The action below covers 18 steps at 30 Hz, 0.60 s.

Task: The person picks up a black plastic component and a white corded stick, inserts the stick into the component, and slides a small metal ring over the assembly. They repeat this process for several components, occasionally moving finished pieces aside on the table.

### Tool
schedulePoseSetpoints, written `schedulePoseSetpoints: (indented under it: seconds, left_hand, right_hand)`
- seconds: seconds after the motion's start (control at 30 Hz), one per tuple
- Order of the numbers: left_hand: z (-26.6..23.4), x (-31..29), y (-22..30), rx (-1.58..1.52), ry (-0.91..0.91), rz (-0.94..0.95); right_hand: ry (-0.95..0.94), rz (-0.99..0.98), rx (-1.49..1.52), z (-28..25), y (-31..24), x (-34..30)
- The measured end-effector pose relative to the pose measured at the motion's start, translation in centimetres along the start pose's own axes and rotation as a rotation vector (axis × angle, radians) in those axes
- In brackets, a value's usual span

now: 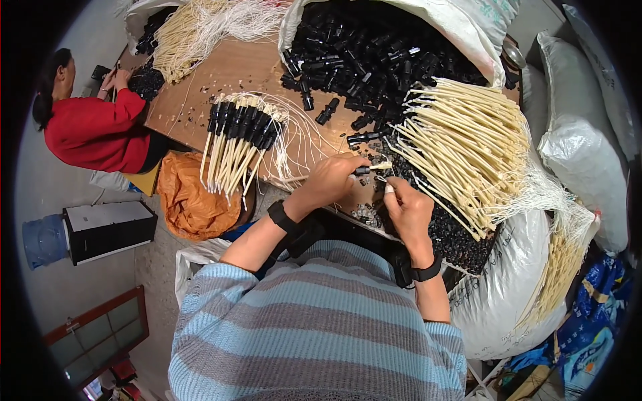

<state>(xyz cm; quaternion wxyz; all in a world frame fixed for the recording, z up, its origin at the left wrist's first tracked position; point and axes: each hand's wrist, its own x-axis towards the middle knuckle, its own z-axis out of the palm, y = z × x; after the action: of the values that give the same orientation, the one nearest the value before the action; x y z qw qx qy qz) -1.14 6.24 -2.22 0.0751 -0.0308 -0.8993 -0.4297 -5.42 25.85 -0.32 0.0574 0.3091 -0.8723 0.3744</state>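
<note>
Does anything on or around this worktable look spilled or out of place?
Somewhat untidy: black fittings spill from the open white sack onto the wooden table, small black bits lie strewn near the right hand, and thin white strings trail loosely. It may be ordinary working clutter; I see no clear damage.

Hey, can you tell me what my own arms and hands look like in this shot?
Your knit sleeves are striped light blue and grey, ending around the elbows and leaving the forearms bare. Each wrist wears a black band. The left hand and right hand are gloveless; one right digit has what looks like a small white wrap.
</note>
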Motion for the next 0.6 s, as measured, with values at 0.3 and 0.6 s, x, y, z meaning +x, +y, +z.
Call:
schedulePoseSetpoints:
  seconds: [0.3, 0.6]
  left_hand:
    - [-0.6, 0.0, 2.1, 0.095, -0.144, -0.001]
    - [-0.5, 0.4, 2.5, 0.012, -0.373, -0.032]
  right_hand:
    - [-0.049, -0.014, 0.041, 0.6, 0.1, -0.1]
    - [-0.239, -0.031, 0.190, 0.4, -0.1, -0.4]
